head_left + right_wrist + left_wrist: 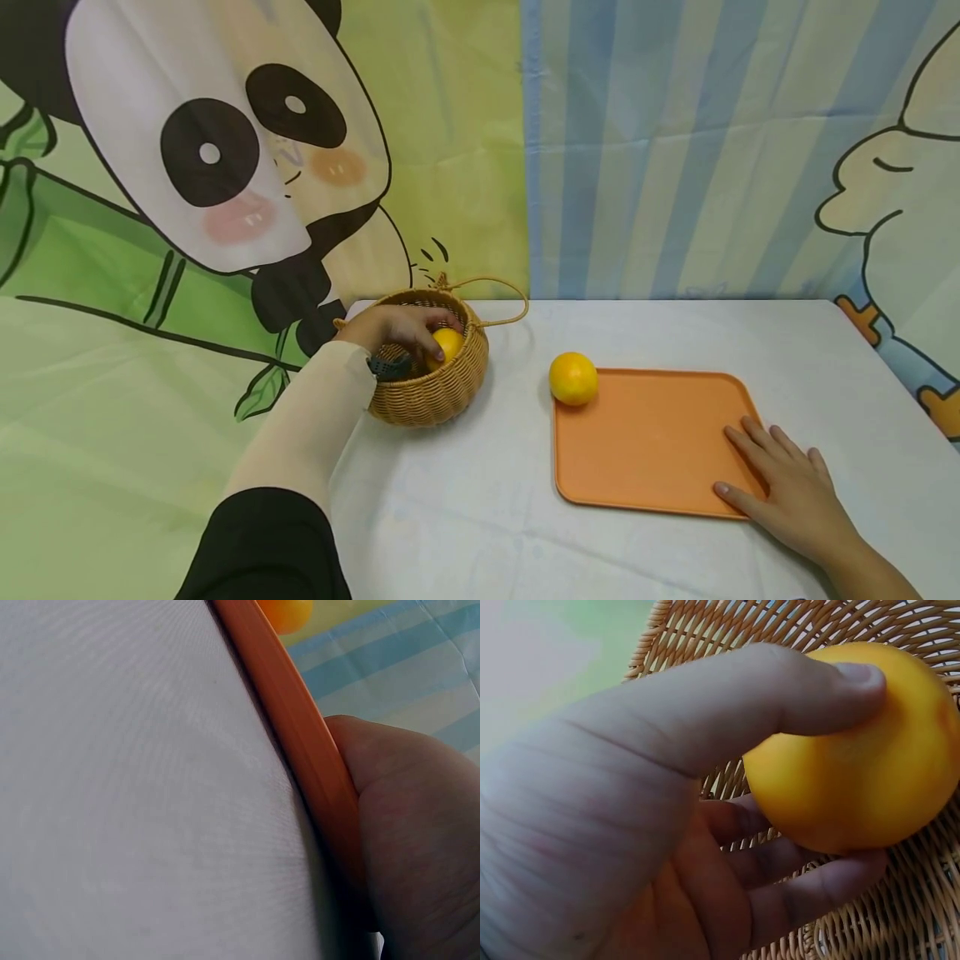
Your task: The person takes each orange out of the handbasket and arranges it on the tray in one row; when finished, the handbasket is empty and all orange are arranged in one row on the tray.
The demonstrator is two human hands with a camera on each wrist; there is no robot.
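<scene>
a white table (465,508) lies in front of a printed backdrop (465,183). on its left, a big cartoon panda (225,83) with black eye patches (210,183) and pinkish cheeks (240,218) overlaps a green bamboo stalk (105,233), a leaf (262,392) hanging below. beside the panda runs a yellow-green stretch (465,100), then blue and pale stripes (675,150). at the far right a pale cartoon figure (918,225) with orange feet (943,410) is cut off.

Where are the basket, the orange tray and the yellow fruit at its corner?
Basket (435,400), head view: its woven outer wall.
Orange tray (648,446), head view: its bare middle.
Yellow fruit (573,379), head view: middle of its visible side.
</scene>
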